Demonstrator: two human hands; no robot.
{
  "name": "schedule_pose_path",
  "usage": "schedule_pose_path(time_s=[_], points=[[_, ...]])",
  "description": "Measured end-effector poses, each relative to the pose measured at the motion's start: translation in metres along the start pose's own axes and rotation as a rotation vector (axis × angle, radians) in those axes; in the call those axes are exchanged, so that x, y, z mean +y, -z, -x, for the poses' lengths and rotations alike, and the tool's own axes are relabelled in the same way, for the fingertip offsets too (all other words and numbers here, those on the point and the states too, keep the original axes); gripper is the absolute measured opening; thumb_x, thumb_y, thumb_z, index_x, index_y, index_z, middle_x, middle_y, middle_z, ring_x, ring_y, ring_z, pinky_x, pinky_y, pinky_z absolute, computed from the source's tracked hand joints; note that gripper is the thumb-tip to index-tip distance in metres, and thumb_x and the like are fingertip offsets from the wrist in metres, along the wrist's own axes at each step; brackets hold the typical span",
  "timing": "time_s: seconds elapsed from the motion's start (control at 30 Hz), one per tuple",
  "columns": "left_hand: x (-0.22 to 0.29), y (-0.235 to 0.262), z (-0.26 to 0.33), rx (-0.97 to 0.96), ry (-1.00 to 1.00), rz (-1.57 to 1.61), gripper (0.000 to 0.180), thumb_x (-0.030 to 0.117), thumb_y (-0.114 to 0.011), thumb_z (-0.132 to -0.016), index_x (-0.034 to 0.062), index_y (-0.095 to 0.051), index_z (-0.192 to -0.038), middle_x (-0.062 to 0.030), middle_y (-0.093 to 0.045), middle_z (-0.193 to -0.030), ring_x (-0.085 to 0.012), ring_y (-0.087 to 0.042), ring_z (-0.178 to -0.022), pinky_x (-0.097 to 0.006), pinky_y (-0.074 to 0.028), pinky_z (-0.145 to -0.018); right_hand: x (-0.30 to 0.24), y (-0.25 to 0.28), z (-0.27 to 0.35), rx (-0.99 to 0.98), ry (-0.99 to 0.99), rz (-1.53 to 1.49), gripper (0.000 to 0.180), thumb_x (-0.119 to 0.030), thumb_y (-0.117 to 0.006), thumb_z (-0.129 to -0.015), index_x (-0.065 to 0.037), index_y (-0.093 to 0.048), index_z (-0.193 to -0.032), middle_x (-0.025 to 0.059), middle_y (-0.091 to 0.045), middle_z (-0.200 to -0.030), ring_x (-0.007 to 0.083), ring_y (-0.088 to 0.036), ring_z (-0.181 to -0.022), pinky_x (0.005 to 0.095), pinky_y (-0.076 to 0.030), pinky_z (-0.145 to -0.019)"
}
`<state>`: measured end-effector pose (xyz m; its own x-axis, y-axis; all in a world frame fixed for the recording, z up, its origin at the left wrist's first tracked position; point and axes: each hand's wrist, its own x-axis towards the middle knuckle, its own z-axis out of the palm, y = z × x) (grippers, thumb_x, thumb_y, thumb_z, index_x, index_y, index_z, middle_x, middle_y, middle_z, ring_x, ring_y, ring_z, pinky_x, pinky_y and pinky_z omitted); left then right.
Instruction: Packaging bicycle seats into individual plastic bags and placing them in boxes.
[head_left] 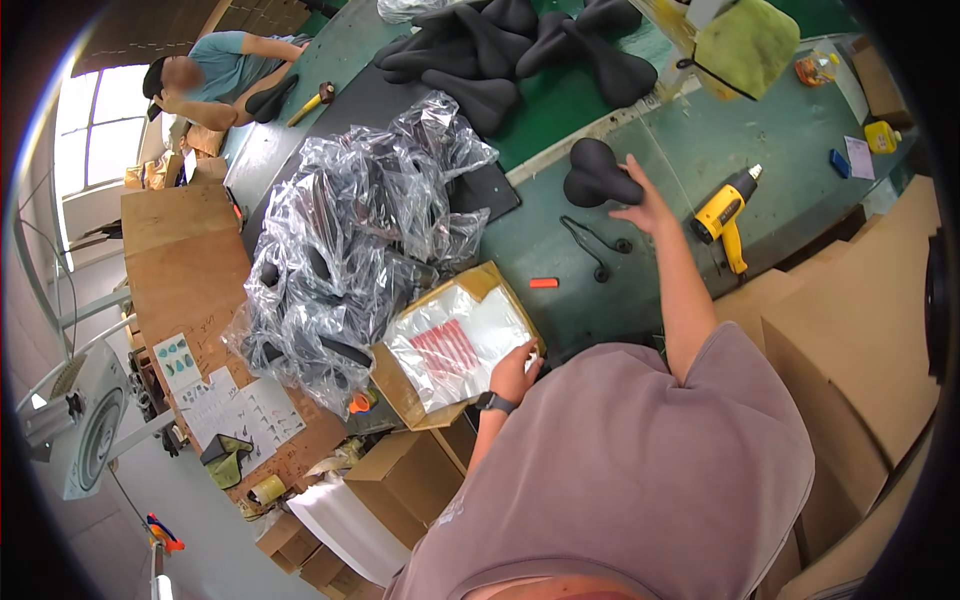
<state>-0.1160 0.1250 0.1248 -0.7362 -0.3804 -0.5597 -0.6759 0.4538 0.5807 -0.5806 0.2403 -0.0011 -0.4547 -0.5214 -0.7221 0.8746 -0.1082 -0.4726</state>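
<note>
My right hand [648,203] reaches out over the green tabletop, its fingers around the narrow nose of a black bicycle saddle [593,172]. Nearer to me, my left hand [513,372], with a dark watch at the wrist, is at the right edge of an open cardboard box [402,392]. Its bent fingers seem to pinch the edge of a white plastic bag [492,322] lying in the box; red print shows on the bags. Left of the box, several black saddles in clear plastic wrap [345,225] lie in a heap.
A yellow heat gun [722,218], black cable-like part [590,245] and orange-red piece [544,283] lie on the table. Unwrapped saddles [480,50] are piled at the far side. A person [225,75] sits far left near a hammer [312,103]. Cardboard [850,320] stands right.
</note>
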Motion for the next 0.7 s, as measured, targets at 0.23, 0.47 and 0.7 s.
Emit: schedule_pose_path(time_s=[0.23, 0.47, 0.7], points=[[-0.031, -0.008, 0.013, -0.014, -0.174, -0.092, 0.049, 0.024, -0.076, -0.101, 0.0075, -0.066, -0.146, -0.0202, -0.078, -0.125, -0.0409, -0.074, -0.115, -0.048, -0.059, -0.099, 0.059, 0.070, 0.067, 0.482, 0.359, 1.617, 0.118, -0.029, -0.100, -0.073, -0.005, -0.035, -0.168, 0.0219, -0.077, -0.120, 0.0396, -0.079, -0.104, 0.0544, -0.063, -0.083], [-0.035, 0.007, 0.042, 0.108, -0.270, -0.029, 0.044, 0.022, -0.074, -0.101, 0.0069, -0.069, -0.142, -0.0188, -0.078, -0.124, -0.0391, -0.074, -0.114, -0.048, -0.059, -0.097, 0.104, -0.028, 0.181, 0.178, 1.005, 1.121, 0.066, -0.025, -0.086, -0.093, -0.002, -0.059, -0.148, 0.0208, -0.077, -0.116, 0.0319, -0.077, -0.100, 0.0472, -0.062, -0.084], [-0.024, 0.036, 0.085, 0.672, -0.300, 0.267, 0.030, 0.010, -0.077, -0.099, 0.0057, -0.076, -0.129, -0.0147, -0.081, -0.114, -0.0343, -0.078, -0.104, -0.043, -0.061, -0.090, 0.150, -0.138, 0.349, -0.856, -0.060, 0.099, 0.074, -0.045, -0.072, -0.108, 0.001, -0.044, -0.159, 0.0222, -0.064, -0.141, 0.0261, -0.074, -0.098, 0.0371, -0.067, -0.075]])
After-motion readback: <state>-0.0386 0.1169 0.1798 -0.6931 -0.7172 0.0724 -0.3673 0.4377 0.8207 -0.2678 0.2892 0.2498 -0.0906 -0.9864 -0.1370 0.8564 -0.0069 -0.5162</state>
